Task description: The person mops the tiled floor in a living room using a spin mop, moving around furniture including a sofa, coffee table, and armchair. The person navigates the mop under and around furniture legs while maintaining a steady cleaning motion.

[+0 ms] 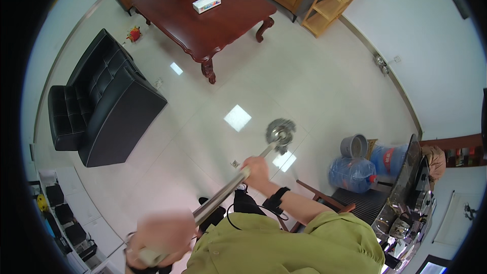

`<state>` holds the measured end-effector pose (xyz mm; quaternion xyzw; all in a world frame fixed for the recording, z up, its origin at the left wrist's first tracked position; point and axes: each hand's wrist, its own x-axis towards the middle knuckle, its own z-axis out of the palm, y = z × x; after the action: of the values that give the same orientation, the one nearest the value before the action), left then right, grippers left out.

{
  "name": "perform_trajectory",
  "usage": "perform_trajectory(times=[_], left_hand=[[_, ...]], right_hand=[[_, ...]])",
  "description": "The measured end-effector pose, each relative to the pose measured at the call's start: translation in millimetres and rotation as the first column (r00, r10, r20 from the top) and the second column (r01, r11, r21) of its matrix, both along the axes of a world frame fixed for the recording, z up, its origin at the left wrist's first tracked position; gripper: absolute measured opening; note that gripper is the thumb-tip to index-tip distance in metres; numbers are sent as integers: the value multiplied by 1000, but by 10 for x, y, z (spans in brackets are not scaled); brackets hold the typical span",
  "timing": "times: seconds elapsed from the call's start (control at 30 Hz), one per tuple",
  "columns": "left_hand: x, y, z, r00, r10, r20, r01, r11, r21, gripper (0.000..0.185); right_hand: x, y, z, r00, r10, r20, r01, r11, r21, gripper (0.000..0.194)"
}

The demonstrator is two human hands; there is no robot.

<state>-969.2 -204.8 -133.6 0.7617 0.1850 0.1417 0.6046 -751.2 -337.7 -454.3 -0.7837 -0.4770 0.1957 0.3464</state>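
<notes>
A long metal pole, seemingly a mop handle, runs slantwise before me. My right hand is closed round its lower part. My left hand, blurred, grips the upper end near my body. At the far end of the pole, a grey mop head rests on the glossy tiled floor, a little blurred. A black band with a thin cable is on my right wrist.
A red-brown wooden coffee table stands ahead, a black leather armchair to the left. On the right are large water bottles, a grey bucket and a wooden chair. A small red toy-like thing lies by the table.
</notes>
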Motion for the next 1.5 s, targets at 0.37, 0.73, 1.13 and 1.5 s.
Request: perform_trajectory(times=[0.37, 0.73, 1.13, 1.5], left_hand=[[-181, 203, 1198, 880, -405, 247, 326, 895, 305, 16], [1160, -182, -744, 991, 131, -38, -125, 984, 129, 13], [1642, -520, -1130, 858, -482, 176, 480, 875, 59, 12], [-65, -219, 282, 755, -612, 234, 548, 786, 287, 14]], right_hand=[[-647, 843, 816, 716, 676, -173, -676, 734, 71, 13], [1669, 647, -292, 989, -128, 79, 143, 964, -226, 24], [1782, -921, -417, 916, -329, 230, 394, 843, -366, 28], [-533, -537, 377, 997, -45, 58, 63, 929, -364, 24]])
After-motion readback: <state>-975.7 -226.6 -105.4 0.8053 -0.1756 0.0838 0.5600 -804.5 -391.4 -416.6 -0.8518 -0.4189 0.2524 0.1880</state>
